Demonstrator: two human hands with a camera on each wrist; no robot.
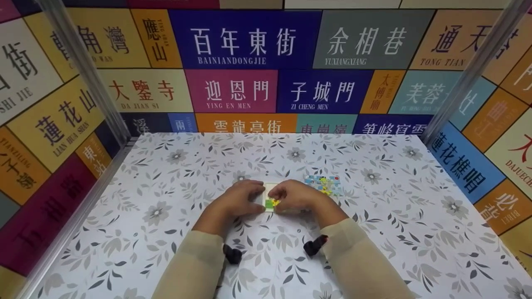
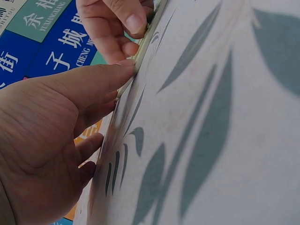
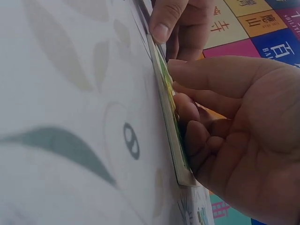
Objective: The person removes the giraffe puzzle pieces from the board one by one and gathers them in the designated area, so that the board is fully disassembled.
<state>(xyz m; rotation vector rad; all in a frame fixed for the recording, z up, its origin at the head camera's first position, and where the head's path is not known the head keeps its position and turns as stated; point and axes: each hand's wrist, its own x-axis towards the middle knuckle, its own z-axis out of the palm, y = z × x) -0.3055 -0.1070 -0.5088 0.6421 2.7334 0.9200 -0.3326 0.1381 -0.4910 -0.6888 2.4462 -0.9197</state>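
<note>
A small flat square puzzle board (image 1: 269, 209) with a cream border and a green and yellow picture lies on the patterned tabletop. My left hand (image 1: 232, 199) holds it along the left side, its thumb at the near corner and its fingers toward the far one. In the left wrist view, the left thumb (image 2: 108, 77) bears on the board's edge. The right hand (image 1: 297, 195) bends over the picture with curled fingers, thumb and index fingertips right at the yellow part. I cannot tell whether a piece is between them. The board (image 3: 172, 136) appears edge-on in the right wrist view.
Just beyond the right wrist lies a blue and white checked sheet (image 1: 336, 189) with small yellow pieces (image 1: 326, 192) on it, partly hidden by that hand. Walls of colourful sign panels (image 1: 245, 39) enclose the floral tabletop (image 1: 266, 253) at the back and sides.
</note>
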